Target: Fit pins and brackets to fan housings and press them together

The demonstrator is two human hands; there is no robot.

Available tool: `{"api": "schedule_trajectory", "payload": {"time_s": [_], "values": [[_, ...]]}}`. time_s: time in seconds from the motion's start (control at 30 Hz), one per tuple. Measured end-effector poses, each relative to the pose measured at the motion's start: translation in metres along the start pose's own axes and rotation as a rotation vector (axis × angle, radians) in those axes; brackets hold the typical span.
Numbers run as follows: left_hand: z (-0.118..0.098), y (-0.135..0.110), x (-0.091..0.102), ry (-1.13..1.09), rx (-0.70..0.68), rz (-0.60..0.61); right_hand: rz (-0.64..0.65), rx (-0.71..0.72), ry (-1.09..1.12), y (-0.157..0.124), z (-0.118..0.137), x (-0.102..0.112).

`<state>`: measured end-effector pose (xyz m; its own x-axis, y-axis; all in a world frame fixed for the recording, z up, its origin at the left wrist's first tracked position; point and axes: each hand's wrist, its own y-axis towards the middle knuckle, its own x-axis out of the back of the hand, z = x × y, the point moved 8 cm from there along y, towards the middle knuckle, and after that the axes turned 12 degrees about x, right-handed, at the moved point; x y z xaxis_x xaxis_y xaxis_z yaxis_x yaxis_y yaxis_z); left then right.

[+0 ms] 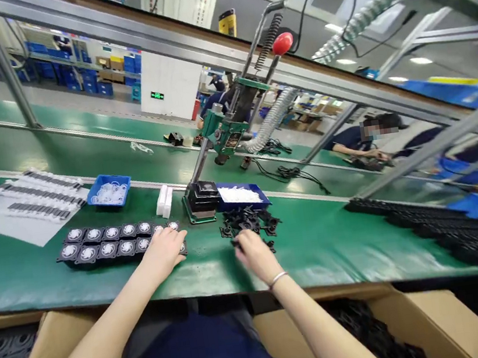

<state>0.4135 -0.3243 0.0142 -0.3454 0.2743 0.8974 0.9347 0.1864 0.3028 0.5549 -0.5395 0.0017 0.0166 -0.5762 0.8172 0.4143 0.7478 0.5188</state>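
Observation:
Two rows of square black cooling fans [111,250] with white spiral centres lie on the green bench at left. Over their right end is my left hand [166,248], its fingers and thumb curled around the end fans. To the right, my right hand [255,254] is slightly blurred, with fingers closed on a black plastic frame at the near side of a loose pile of black plastic frames [248,219]. The fingertips are partly hidden. Between the hands, farther back, stands a green hand press [232,124] with a red-knobbed lever and a black fixture [204,195] under it.
Behind the pile sits a blue tray [263,201] of white parts; a blue bin [109,190] holds white rings. White blocks [164,202] stand beside the press. Black parts [438,223] are stacked right. Cardboard boxes [451,315] flank my lap. A co-worker [361,139] sits across the line.

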Motion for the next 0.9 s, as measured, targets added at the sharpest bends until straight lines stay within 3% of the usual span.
{"api": "schedule_trajectory", "payload": {"time_s": [0.1,0.2,0.4,0.6,0.8,0.9], "values": [[-0.012,-0.001,-0.01,-0.058,-0.04,0.019,0.054,-0.011,0.037,-0.015,0.039,-0.032],[-0.023,-0.001,-0.022,-0.142,-0.046,0.036,0.029,-0.076,0.071,-0.027,0.05,-0.04],[-0.029,-0.001,-0.039,-0.331,0.011,0.073,-0.029,-0.176,0.226,-0.034,0.032,-0.036],[-0.026,-0.005,-0.062,-0.775,0.21,0.199,0.017,-0.213,0.405,-0.031,0.008,-0.039],[-0.041,-0.005,-0.077,-0.89,0.374,0.24,0.212,-0.113,0.572,-0.028,0.008,-0.033],[-0.05,-0.005,-0.083,-0.904,0.412,0.226,0.199,-0.067,0.569,-0.022,0.003,-0.019]]}}
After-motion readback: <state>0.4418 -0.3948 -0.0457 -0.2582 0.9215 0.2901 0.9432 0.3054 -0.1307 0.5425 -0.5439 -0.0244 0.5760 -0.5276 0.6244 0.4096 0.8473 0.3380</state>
